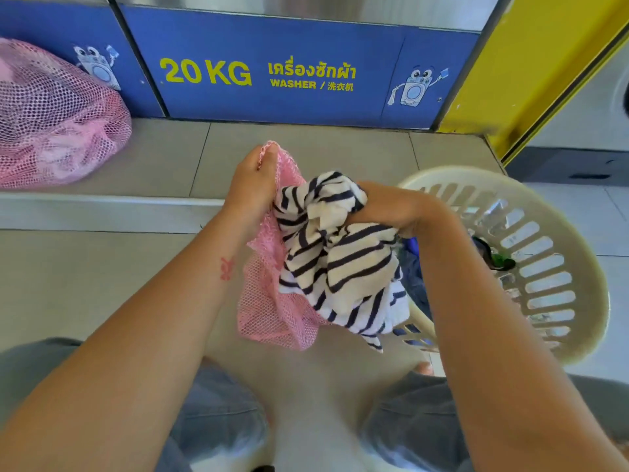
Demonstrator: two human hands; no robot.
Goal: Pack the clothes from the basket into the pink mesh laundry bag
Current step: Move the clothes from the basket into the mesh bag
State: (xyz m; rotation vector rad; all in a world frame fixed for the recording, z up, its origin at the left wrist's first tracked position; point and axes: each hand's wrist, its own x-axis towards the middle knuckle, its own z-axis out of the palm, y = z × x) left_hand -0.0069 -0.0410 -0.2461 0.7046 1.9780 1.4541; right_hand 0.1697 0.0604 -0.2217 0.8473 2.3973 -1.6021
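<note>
Nearest are the knees (221, 413) in blue jeans, over the grey floor (68, 284). Above them the left hand (253, 178) pinches the rim of the bag (272, 311), pink mesh hanging limp below the fist. Just right of it, the right hand (391, 209) grips the top (340, 260), cream with dark stripes, bunched and drooping against the bag. Behind that arm stands the basket (578, 267), cream and slotted, with dark clothes (413, 267) inside. Farther off, a full bag (51, 124) sits on the step (153, 158) before the blue washer (272, 76).
</note>
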